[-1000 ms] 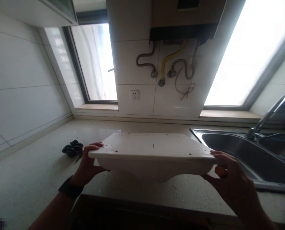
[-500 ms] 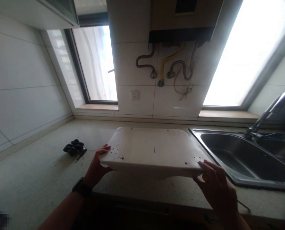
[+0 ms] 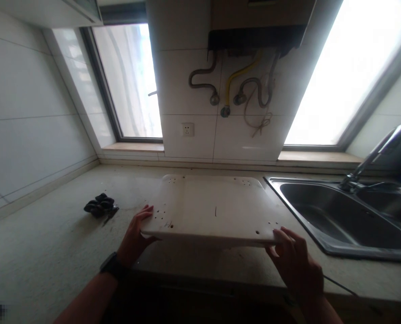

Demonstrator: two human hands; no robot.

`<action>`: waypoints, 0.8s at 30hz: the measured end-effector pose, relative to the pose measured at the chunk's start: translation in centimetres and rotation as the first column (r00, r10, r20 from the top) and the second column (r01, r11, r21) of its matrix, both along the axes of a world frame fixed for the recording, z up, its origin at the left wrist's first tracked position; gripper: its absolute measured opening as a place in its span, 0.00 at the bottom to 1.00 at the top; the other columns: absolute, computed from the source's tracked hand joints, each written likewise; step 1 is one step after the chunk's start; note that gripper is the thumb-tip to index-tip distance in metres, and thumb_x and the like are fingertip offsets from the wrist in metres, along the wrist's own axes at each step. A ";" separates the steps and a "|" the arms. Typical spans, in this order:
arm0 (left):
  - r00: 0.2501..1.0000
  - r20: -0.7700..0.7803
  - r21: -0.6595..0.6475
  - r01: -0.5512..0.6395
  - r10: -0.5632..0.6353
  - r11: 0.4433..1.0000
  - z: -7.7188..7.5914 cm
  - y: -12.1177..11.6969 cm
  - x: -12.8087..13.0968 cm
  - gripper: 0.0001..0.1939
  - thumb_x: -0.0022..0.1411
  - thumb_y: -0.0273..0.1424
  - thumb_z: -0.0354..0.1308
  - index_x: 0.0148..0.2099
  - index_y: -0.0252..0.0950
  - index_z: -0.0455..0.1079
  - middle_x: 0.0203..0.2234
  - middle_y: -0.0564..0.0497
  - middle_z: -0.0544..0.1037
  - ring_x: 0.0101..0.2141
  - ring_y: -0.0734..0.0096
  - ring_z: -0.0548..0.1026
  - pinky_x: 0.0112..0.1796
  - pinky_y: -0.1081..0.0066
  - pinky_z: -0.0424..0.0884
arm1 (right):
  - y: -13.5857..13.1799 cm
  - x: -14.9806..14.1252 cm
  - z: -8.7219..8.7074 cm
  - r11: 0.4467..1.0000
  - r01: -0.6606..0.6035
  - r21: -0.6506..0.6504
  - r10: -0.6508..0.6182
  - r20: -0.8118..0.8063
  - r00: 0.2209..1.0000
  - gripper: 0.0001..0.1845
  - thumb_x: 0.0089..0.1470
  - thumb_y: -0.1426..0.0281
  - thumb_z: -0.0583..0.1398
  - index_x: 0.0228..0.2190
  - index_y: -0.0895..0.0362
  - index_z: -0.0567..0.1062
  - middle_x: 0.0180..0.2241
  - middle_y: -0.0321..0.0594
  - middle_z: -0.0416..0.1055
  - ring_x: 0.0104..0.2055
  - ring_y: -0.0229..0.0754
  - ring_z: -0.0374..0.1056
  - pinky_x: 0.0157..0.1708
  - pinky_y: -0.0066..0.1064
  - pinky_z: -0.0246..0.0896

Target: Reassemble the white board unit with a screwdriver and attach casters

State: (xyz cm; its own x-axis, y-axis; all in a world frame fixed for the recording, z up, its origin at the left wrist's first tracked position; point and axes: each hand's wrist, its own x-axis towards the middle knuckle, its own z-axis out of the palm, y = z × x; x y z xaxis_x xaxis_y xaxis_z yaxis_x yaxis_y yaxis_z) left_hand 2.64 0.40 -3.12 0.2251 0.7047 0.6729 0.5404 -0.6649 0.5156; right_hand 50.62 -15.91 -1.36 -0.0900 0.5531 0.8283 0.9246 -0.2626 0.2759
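A white board [image 3: 200, 207] with rounded corners, small holes near its corners and a short dark mark in the middle lies over the counter. My left hand [image 3: 136, 234] grips its near left corner, fingers on top and thumb beneath the front edge. At the near right corner, my right hand [image 3: 295, 261] holds it the same way. A thin dark rod [image 3: 340, 285] sticks out to the right from behind my right hand; whether that hand holds it I cannot tell. The board's underside is hidden.
Left of the board, a black lumpy bundle [image 3: 99, 207] lies on the speckled counter [image 3: 61, 252]. A steel sink [image 3: 325, 249] with a faucet [image 3: 369, 162] is at the right. Pipes and a yellow hose [image 3: 239, 74] hang on the wall beneath a boxy unit [image 3: 257, 38].
The board's front edge has tipped, so less of its front side and underside shows. Both hands stay on its corners, the right one shifted slightly left. More of the thin rod shows.
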 end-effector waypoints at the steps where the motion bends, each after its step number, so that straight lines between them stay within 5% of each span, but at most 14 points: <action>1: 1.000 0.006 -0.021 0.007 -0.007 1.000 0.3 -0.2 0.0 0.38 0.49 0.40 0.77 0.58 0.40 0.65 0.61 0.35 0.71 0.66 0.42 0.64 0.63 0.36 0.61 | 0.0 -0.1 0.1 1.000 0.005 -0.020 -0.005 -0.014 1.000 0.19 0.60 0.64 0.66 0.51 0.56 0.72 0.52 0.44 0.76 0.34 0.39 0.75 0.22 0.29 0.63; 4: 0.995 0.081 -0.162 0.071 -0.058 0.984 1.8 -0.9 0.0 0.41 0.40 0.43 0.80 0.56 0.40 0.70 0.64 0.36 0.68 0.68 0.39 0.59 0.66 0.38 0.56 | -0.1 -0.4 0.3 0.996 0.000 -0.085 -0.009 -0.103 0.995 0.20 0.62 0.62 0.64 0.52 0.56 0.70 0.55 0.47 0.72 0.37 0.41 0.76 0.20 0.28 0.64; 7: 0.880 0.475 -0.384 0.222 -0.015 0.896 3.5 -1.7 0.6 0.44 0.45 0.54 0.74 0.60 0.42 0.68 0.69 0.39 0.62 0.68 0.37 0.59 0.64 0.42 0.63 | -0.7 -0.7 0.6 0.986 -0.088 -0.143 0.050 -0.246 0.968 0.22 0.63 0.59 0.62 0.55 0.52 0.69 0.58 0.48 0.68 0.39 0.44 0.77 0.17 0.28 0.63; 9: 0.707 0.696 -0.535 0.394 0.125 0.747 4.4 -2.3 1.1 0.38 0.57 0.55 0.66 0.64 0.45 0.63 0.66 0.40 0.66 0.62 0.41 0.70 0.56 0.45 0.74 | -1.2 -0.8 0.9 0.970 -0.173 -0.172 0.099 -0.373 0.922 0.25 0.62 0.55 0.62 0.56 0.51 0.68 0.60 0.49 0.65 0.41 0.47 0.76 0.19 0.30 0.66; 11: 0.637 0.714 -0.674 0.512 0.291 0.533 5.0 -2.9 1.7 0.31 0.63 0.47 0.64 0.63 0.42 0.63 0.58 0.40 0.75 0.52 0.47 0.80 0.49 0.49 0.80 | -1.7 -0.8 1.4 0.955 -0.266 -0.131 0.159 -0.531 0.832 0.29 0.59 0.52 0.63 0.57 0.50 0.68 0.61 0.50 0.64 0.48 0.52 0.75 0.26 0.35 0.72; 14: 0.673 0.598 -0.800 0.536 0.436 0.270 5.4 -3.4 2.2 0.25 0.64 0.38 0.66 0.59 0.35 0.66 0.45 0.39 0.83 0.40 0.53 0.84 0.44 0.53 0.82 | -2.3 -0.5 2.4 0.958 -0.279 0.070 0.208 -0.836 0.507 0.36 0.52 0.48 0.67 0.56 0.50 0.67 0.58 0.52 0.66 0.48 0.55 0.74 0.30 0.37 0.74; 17: 0.708 0.558 -0.815 0.566 0.432 0.124 5.7 -3.7 2.2 0.24 0.66 0.43 0.63 0.57 0.33 0.68 0.42 0.38 0.84 0.39 0.49 0.85 0.41 0.54 0.83 | -2.3 -0.2 3.4 0.981 -0.086 0.175 0.171 -0.984 -0.058 0.39 0.47 0.45 0.69 0.53 0.50 0.64 0.50 0.47 0.69 0.27 0.41 0.71 0.16 0.30 0.62; 19: 0.726 0.567 -0.798 0.601 0.389 0.041 5.9 -3.8 2.0 0.27 0.66 0.47 0.61 0.56 0.31 0.70 0.45 0.34 0.83 0.41 0.46 0.84 0.40 0.56 0.82 | -2.2 -0.2 3.8 0.985 -0.099 0.140 0.097 -0.931 -0.353 0.37 0.47 0.42 0.67 0.49 0.52 0.65 0.41 0.42 0.71 0.20 0.35 0.64 0.12 0.27 0.54; 21: 0.736 0.579 -0.778 0.627 0.351 -0.031 6.1 -3.8 2.0 0.30 0.67 0.50 0.58 0.56 0.27 0.72 0.49 0.30 0.82 0.44 0.46 0.84 0.39 0.59 0.82 | -2.1 -0.7 3.9 0.970 -0.221 0.101 -0.025 -0.862 -0.506 0.34 0.50 0.40 0.63 0.44 0.53 0.68 0.31 0.38 0.72 0.17 0.34 0.59 0.11 0.25 0.50; 24: 0.745 0.578 -0.777 0.628 0.334 -0.056 6.2 -3.9 2.1 0.33 0.68 0.51 0.57 0.55 0.22 0.74 0.52 0.27 0.80 0.44 0.47 0.84 0.39 0.62 0.82 | -1.9 -1.9 3.4 0.940 -0.327 0.095 -0.125 -0.796 -0.592 0.33 0.54 0.39 0.59 0.45 0.54 0.69 0.23 0.37 0.72 0.15 0.34 0.56 0.12 0.24 0.48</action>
State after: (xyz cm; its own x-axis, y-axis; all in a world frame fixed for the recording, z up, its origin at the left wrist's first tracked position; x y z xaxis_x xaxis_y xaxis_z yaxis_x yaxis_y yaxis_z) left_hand 4.70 -3.47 3.04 0.4575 0.6685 -0.5863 -0.1315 0.7030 0.6990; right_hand 48.69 -17.80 2.08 0.4829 0.7934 -0.3706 -0.2585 -0.2752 -0.9260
